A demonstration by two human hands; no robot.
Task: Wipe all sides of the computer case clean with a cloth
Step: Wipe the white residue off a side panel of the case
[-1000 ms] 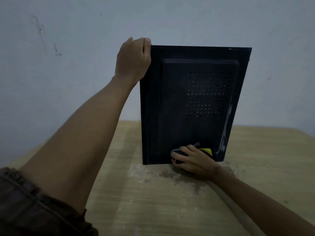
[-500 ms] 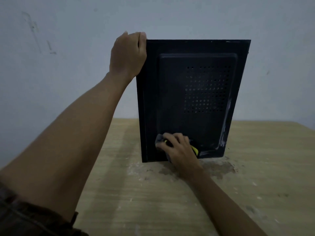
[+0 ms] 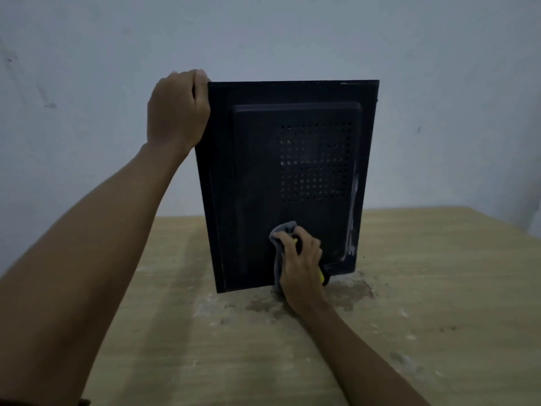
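Gripping the top left corner of the computer case [image 3: 257, 186], the left hand [image 3: 178, 109] has its fingers curled over the upper edge and its thumb lying along the side. Behind it is a pale wall [image 3: 87, 54] with a few faint marks. The black case stands upright on a wooden table [image 3: 439, 303], its broad side panel facing the camera and its top tipped slightly. A raised rectangular section fills most of the panel, with a grid of vent holes [image 3: 316, 162] in its upper right part.

Low on the panel, right of centre, the right hand [image 3: 301, 265] presses a bunched grey cloth [image 3: 285, 229] against the metal, fingers curled round it; a bit of yellow shows between the fingers and below the palm. Just right of the hand, a whitish streak [image 3: 354, 218] runs down the edge of the raised section. On the table under the case's lower edge lies a dark blotchy stain [image 3: 351, 294] with pale specks around it.
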